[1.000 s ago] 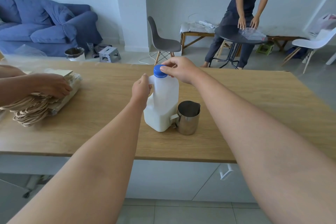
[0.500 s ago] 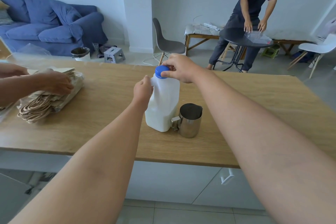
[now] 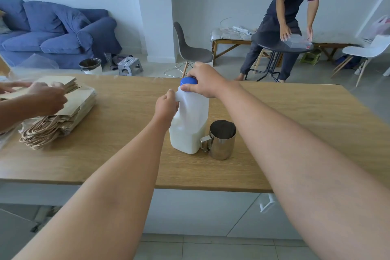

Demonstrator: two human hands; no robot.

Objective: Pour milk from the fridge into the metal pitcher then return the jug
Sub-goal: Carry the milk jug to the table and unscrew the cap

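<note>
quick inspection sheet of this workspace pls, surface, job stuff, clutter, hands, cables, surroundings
surface: wooden table, bare around the job's things
job's things: milk jug upright, blue cap on; metal pitcher upright at its right, looks empty, handle toward the jug
clutter: stack of paper bags at the table's left end, another person's hand on it
hands: left hand grips the jug handle; right hand grips the cap
cables: white cord on the floor by the grey chair; power strip on the far bench
surroundings: blue sofa, small bin, a person at a round black table, white chair
</note>
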